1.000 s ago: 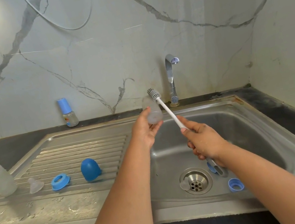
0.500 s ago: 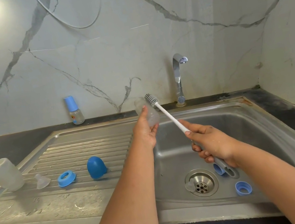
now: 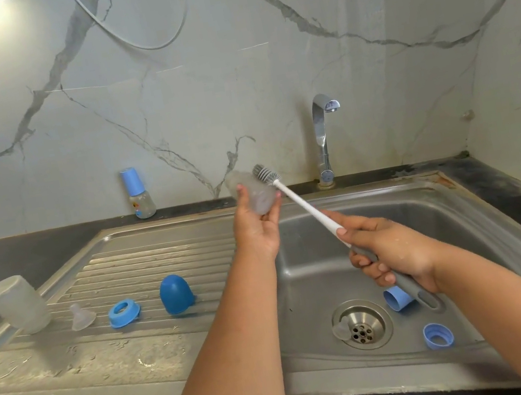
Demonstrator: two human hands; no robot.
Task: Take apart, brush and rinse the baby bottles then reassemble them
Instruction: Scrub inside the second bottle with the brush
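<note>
Left hand (image 3: 257,229) gripping small clear plastic bottle (image 3: 256,192); right hand (image 3: 390,252) clasped around long white-and-grey bottle brush (image 3: 310,209), bristles beside bottle

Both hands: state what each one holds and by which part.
The left hand grips the clear bottle round its body. The right hand grips the bottle brush by its grey handle.

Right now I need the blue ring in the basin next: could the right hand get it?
Probably not yet. The right hand grips the brush, so it is occupied. The ring lies uncovered on the basin floor just below that hand, so the path looks free once the brush is set down.
</note>
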